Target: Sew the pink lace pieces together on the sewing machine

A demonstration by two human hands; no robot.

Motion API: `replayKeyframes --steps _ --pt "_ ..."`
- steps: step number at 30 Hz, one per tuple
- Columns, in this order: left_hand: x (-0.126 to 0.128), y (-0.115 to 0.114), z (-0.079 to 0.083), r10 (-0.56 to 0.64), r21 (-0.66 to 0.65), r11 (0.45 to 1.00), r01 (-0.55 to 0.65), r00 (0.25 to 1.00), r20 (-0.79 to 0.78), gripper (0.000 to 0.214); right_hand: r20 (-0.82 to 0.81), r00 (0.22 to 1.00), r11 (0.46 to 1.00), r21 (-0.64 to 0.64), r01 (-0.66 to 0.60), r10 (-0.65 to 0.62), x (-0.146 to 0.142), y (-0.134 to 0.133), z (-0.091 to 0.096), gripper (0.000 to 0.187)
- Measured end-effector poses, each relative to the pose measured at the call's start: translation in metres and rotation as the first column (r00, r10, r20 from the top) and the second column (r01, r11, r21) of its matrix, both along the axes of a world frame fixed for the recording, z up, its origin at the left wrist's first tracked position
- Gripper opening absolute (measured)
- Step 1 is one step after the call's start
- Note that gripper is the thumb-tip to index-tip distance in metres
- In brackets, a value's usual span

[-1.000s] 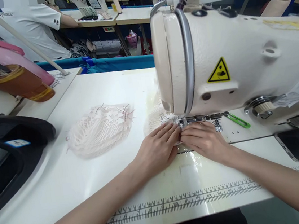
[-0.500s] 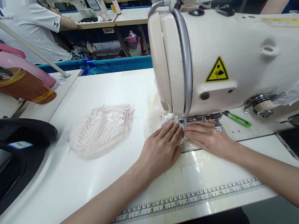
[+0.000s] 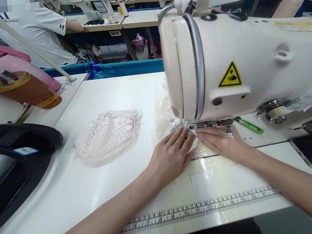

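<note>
White lace fabric (image 3: 164, 122) lies under the head of the sewing machine (image 3: 240, 61), partly hidden by the machine and by my fingers. My left hand (image 3: 173, 151) rests flat on the lace, its fingers stretched out toward the needle area. On the other side, my right hand (image 3: 223, 141) lies flat beside the metal presser parts (image 3: 209, 124), fingers extended and its fingertips by the lace edge. The needle itself cannot be made out. Another lace piece (image 3: 109, 138), with reddish threads along its edge, lies on the table to the left of my hands.
A black iron-like device (image 3: 21, 160) stands at the left edge. Behind it are a brown cup (image 3: 24, 91) and a pink bottle (image 3: 9, 59). Green thread snips (image 3: 250, 125) and a phone (image 3: 310, 151) lie at right. A person in a white shirt (image 3: 29, 34) sits beyond.
The view has shifted slightly, moving the scene a little to the right. My hands stay on the lace by the presser, with a slightly wider gap between their fingertips.
</note>
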State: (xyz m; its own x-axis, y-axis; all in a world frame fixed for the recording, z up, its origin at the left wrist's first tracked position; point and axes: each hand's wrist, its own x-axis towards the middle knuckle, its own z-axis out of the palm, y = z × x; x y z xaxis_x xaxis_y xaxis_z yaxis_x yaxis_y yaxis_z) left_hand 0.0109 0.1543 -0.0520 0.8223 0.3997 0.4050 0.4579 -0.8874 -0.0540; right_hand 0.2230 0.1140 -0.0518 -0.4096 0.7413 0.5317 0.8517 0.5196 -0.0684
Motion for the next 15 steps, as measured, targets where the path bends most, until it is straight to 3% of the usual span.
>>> replayKeyframes --steps 5,11,15 --pt "-0.003 0.0 -0.003 -0.1 0.038 0.994 0.101 0.995 -0.018 0.037 -0.006 1.0 1.0 -0.004 0.002 -0.002 0.002 0.001 0.0 0.025" --pt "-0.009 0.004 -0.002 -0.115 0.031 0.993 0.117 0.992 -0.056 0.035 0.128 0.99 0.995 0.06 -0.074 0.066 -0.003 0.006 0.004 0.024" --pt "-0.014 0.011 0.004 -0.15 0.0 0.989 0.151 0.985 -0.089 0.036 0.178 0.982 0.997 0.019 -0.069 0.064 -0.006 0.003 0.002 0.031"
